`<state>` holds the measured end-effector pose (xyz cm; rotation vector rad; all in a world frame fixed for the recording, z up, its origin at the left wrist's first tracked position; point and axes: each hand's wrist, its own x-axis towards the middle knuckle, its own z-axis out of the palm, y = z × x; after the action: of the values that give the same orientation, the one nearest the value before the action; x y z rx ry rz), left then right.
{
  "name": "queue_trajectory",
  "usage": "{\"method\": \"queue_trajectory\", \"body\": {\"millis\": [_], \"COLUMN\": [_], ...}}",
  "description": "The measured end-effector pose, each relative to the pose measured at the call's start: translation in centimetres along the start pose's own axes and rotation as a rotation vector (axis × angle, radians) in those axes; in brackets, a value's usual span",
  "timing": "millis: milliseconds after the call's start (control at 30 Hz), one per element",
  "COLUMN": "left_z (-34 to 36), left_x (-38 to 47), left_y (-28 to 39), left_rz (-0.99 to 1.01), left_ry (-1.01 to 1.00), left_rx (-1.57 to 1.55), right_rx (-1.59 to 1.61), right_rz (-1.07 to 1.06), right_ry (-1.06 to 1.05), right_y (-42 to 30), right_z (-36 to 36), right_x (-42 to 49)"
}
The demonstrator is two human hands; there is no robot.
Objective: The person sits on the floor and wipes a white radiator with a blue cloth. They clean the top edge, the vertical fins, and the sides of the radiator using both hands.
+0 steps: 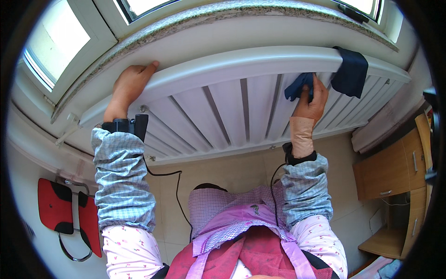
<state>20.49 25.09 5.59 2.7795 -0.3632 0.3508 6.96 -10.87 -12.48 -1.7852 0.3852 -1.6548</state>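
A long white panel radiator (pixel 223 104) spans the wall before me, with dark gaps between its upright sections. My left hand (pixel 132 83) rests on its top rail near the left end, holding no cloth. My right hand (pixel 312 99) grips a bunched dark blue cloth (pixel 298 87) against the front sections, just below the top rail. Part of that cloth is hidden behind my fingers. To the right of this hand, a second dark navy cloth (pixel 350 73) hangs folded over the top rail.
Above the radiator runs a granite windowsill (pixel 223 12) under white-framed windows (pixel 101 24). A red and black chair (pixel 55 205) stands at lower left. At right is a wooden desk (pixel 386 167) with drawers. Black cables (pixel 178 195) trail from both my wrists.
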Motion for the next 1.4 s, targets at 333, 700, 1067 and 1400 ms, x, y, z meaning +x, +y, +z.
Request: {"method": "queue_trajectory", "body": {"millis": [333,700,1067,1400], "left_z": [0.3,0.0,0.2,0.1], "left_x": [0.5,0.1,0.4,0.2], "left_y": [-0.7,-0.1,-0.4,-0.4], "left_rz": [-0.016,-0.010,0.035,0.001], "left_ry": [-0.010,-0.012,0.022,0.013], "left_rx": [-0.029,-0.003,0.014,-0.009], "right_rx": [0.027,0.110,0.061,-0.040], "right_rz": [0.322,0.103,0.031,0.120], "right_ry": [-0.190,-0.019,-0.068,-0.261], "right_y": [3.4,3.1,-1.8,0.2], "right_z": [-2.3,-0.1,-1.6,-0.2], "right_x": [-5.8,-3.3,-2.4,-7.1]}}
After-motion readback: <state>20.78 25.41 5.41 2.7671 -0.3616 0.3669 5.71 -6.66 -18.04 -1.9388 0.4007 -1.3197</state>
